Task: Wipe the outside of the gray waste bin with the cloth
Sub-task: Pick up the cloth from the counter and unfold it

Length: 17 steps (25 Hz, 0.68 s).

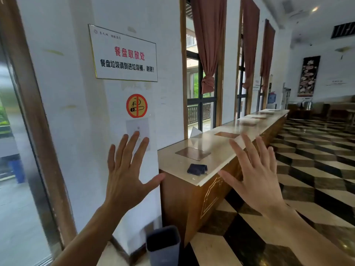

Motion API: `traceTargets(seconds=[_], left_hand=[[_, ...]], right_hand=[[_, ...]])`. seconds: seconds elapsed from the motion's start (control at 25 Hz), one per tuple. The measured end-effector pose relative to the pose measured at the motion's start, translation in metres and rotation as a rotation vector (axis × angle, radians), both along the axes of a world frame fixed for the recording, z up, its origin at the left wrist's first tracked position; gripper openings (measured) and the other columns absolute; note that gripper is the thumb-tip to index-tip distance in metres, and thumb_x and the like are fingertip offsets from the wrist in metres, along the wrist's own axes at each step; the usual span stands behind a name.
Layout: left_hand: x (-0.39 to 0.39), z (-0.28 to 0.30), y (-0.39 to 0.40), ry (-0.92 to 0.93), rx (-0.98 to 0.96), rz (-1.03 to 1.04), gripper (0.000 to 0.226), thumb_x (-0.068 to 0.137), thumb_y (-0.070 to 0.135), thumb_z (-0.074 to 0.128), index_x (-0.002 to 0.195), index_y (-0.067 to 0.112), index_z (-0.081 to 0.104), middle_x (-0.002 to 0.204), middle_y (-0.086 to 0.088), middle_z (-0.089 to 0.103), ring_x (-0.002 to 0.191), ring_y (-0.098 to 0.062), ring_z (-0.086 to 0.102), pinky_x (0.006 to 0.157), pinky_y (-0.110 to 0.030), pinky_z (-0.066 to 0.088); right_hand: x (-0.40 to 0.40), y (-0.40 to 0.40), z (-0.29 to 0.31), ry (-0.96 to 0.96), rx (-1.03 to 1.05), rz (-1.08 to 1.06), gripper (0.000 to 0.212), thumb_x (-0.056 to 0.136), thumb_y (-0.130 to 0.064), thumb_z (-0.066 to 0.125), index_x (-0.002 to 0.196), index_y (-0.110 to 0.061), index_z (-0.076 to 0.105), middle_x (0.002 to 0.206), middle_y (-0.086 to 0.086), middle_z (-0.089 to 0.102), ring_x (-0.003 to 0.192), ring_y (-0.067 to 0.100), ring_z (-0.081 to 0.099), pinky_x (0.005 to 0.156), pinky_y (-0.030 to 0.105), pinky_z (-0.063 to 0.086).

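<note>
The gray waste bin (163,246) stands on the floor at the bottom of the view, between a white pillar and the end of a wooden counter. A dark folded cloth (197,169) lies on the counter's marble top near its front corner. My left hand (124,175) is raised in front of the pillar with its fingers spread and nothing in it. My right hand (255,173) is raised over the counter's edge, also spread and empty, just right of the cloth. Neither hand touches the cloth or the bin.
The long counter (226,148) runs away to the right along windows with red curtains. The white pillar (92,120) carries a sign and a no-smoking sticker. A glass door is at left. The floor (307,179) has a black and cream pattern.
</note>
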<state>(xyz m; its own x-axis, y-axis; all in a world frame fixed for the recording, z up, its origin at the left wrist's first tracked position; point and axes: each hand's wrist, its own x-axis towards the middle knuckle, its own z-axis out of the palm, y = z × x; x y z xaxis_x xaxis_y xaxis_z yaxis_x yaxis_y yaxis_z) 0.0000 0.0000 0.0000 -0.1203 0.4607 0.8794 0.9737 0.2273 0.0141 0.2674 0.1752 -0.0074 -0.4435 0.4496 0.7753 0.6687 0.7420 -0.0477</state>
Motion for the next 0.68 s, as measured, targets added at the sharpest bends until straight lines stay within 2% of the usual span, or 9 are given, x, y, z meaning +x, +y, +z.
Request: traceTargets(seconds=[0.12,0.2,0.44,0.68], left_hand=[[-0.014,-0.018,0.032,-0.010,-0.028,0.008,0.086,0.080,0.075,0.037,0.151,0.034,0.012,0.158,-0.007,0.025,0.146,-0.026,0.014,0.114,-0.060,0.012],[-0.027,-0.036,0.067,-0.032,-0.056,-0.003,0.084,0.081,0.074,0.038,0.150,0.030,0.018,0.156,-0.008,0.030,0.145,-0.028,0.021,0.113,-0.061,0.016],[-0.057,-0.059,0.193,-0.068,-0.126,0.004,0.080,0.083,0.071,0.037,0.146,0.022,0.029,0.152,-0.010,0.037,0.142,-0.031,0.028,0.113,-0.061,0.018],[-0.098,-0.079,0.303,-0.152,-0.172,0.019,0.078,0.086,0.069,0.034,0.143,0.016,0.034,0.149,-0.015,0.041,0.139,-0.035,0.033,0.110,-0.064,0.021]], right_hand=[[-0.013,0.029,-0.021,0.007,-0.038,-0.030,0.082,0.087,-0.079,0.029,0.154,-0.032,0.026,0.166,0.003,0.015,0.152,0.031,0.004,0.119,0.059,0.005],[-0.026,0.064,-0.041,-0.005,-0.068,-0.031,0.081,0.088,-0.079,0.028,0.154,-0.033,0.027,0.166,0.003,0.016,0.152,0.029,0.003,0.118,0.057,0.005],[-0.080,0.196,-0.066,-0.014,-0.127,0.002,0.078,0.090,-0.076,0.034,0.155,-0.038,0.015,0.166,0.000,0.014,0.153,0.025,0.004,0.118,0.051,0.003],[-0.138,0.312,-0.082,-0.036,-0.193,0.056,0.075,0.090,-0.073,0.040,0.153,-0.033,0.028,0.164,0.001,0.023,0.152,0.028,0.012,0.116,0.050,0.004]])
